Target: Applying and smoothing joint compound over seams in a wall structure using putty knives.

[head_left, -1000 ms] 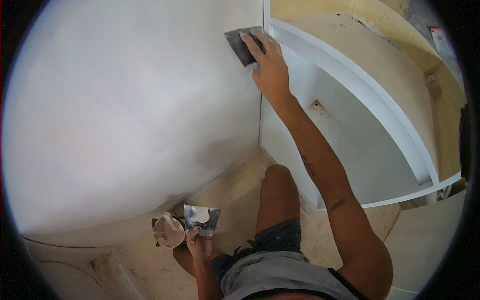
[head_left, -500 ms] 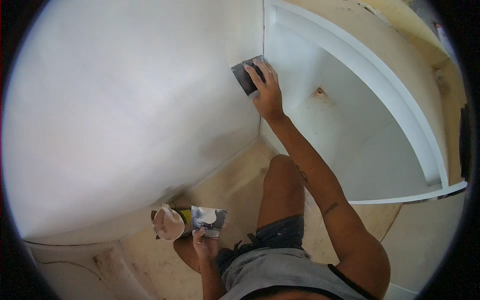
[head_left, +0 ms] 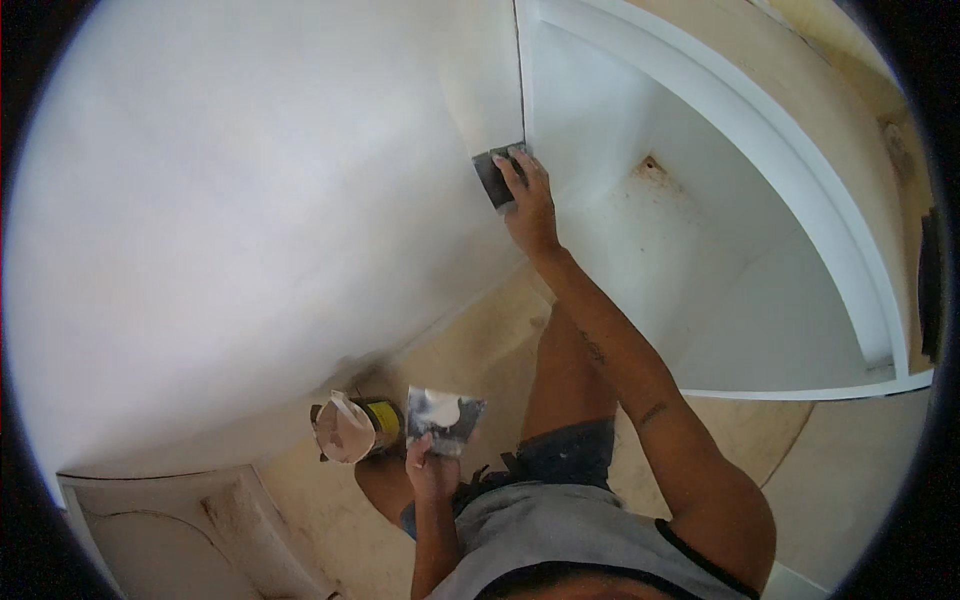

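Pressing a dark scraper (head_left: 494,174) against the white wall (head_left: 250,220), the right hand (head_left: 528,205) grips it; left hand (head_left: 430,468) holds a smeared trowel (head_left: 443,418).

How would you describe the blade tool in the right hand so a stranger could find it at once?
Start at the big white wall and follow it to its vertical corner edge beside the white recess. There the right hand presses a dark flat putty blade against the wall. Unlike the filler-smeared blade in the left hand near the floor, it is dark and raised high.
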Demonstrator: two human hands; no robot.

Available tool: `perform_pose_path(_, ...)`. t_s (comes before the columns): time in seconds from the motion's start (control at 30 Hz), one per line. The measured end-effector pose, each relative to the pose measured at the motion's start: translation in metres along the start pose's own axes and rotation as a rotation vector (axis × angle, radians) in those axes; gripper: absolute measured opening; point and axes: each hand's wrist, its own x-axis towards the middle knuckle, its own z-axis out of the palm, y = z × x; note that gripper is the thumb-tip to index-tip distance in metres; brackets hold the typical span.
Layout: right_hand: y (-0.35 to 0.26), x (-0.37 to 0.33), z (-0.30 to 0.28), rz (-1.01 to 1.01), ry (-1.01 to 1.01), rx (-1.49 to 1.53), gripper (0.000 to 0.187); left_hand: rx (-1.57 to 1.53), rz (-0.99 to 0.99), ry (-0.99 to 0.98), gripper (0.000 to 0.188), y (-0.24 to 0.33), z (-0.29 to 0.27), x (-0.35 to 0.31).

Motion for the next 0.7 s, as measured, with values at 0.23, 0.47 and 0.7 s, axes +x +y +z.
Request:
perform_pose_path(0.23, -0.103, -0.014, -0.093, -0.077, -0.262, 0.330, 0.057, -0.028, -0.072, -0.151, 0.047, 0.077, 0.099, 0.005)
perform_pose_path(0.47, -0.266, -0.048, -0.136, -0.208, -0.368, 0.887, 0.075, -0.288, -0.121, -0.324, 0.039, 0.139, 0.111, 0.013)
perform_pose_path(0.7, -0.284, 0.141, -0.092, -0.548, -0.309, 0.134, 0.057, 0.112, 0.198, -0.127, 0.050, 0.220, 0.095, -0.060)
